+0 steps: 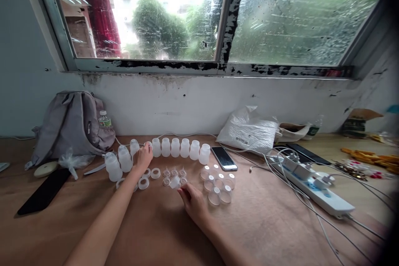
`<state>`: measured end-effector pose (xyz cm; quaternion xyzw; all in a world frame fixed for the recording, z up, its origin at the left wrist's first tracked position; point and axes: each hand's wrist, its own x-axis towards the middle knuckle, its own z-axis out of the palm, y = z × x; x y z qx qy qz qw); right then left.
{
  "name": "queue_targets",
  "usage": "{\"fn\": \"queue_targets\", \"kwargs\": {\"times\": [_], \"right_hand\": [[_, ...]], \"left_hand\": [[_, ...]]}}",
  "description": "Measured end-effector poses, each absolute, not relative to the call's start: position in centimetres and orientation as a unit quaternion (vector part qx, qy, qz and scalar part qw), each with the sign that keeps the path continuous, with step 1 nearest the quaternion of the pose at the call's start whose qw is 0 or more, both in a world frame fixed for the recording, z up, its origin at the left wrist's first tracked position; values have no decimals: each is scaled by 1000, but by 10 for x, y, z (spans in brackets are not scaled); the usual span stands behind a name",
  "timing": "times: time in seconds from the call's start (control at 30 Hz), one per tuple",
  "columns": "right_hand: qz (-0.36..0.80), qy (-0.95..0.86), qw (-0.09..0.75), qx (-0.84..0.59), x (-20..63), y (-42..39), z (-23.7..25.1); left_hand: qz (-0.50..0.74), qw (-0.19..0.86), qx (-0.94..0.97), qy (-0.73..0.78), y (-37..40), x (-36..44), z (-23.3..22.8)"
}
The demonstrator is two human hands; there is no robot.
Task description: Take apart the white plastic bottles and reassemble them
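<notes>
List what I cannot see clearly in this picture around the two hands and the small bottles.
- Head view: the bottle under the left hand is mostly covered by it.
- Head view: the small clear part at the right hand fingers is too small and blurred to identify.
- Head view: the label on the white bag is too small to read.

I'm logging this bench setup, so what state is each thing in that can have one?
Row of translucent white plastic bottles: upright, uncapped.
Clear plastic dome caps: loose, clustered on the table.
White plastic rings: lying flat, unattached.
Left hand: resting on a bottle in the row.
Right hand: pinching a small clear plastic piece.
Smartphone: screen dark, face up.
White power strip: plugs inserted.
Grey backpack: slumped against the wall.
</notes>
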<state>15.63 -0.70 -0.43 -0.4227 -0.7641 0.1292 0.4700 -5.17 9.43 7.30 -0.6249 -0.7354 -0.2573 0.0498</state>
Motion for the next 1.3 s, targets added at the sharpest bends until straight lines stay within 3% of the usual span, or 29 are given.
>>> {"fn": "queue_targets", "kwargs": {"times": [0.1,0.2,0.3,0.6,0.87,1.07,1.3], "right_hand": [[135,-759,485,-413,156,-8,-4],[141,-753,494,-412,156,-9,-4],[143,-748,500,-412,156,-10,-4],[148,-724,529,-417,159,-7,-1],[152,-714,531,-430,160,-8,1],[155,-706,534,-438,162,-6,2],[175,-715,517,-437,166,-3,4]], "left_hand": [[-310,99,-629,-705,68,-48,72],[-457,194,-617,-610,36,-45,61],[-528,192,-647,-515,8,-41,43],[-458,-5,-777,-432,-16,-30,13],[-472,-235,-714,-461,-10,-19,-4],[-429,-158,-755,-470,-8,-19,5],[-407,-151,-778,-454,-11,-23,6]]}}
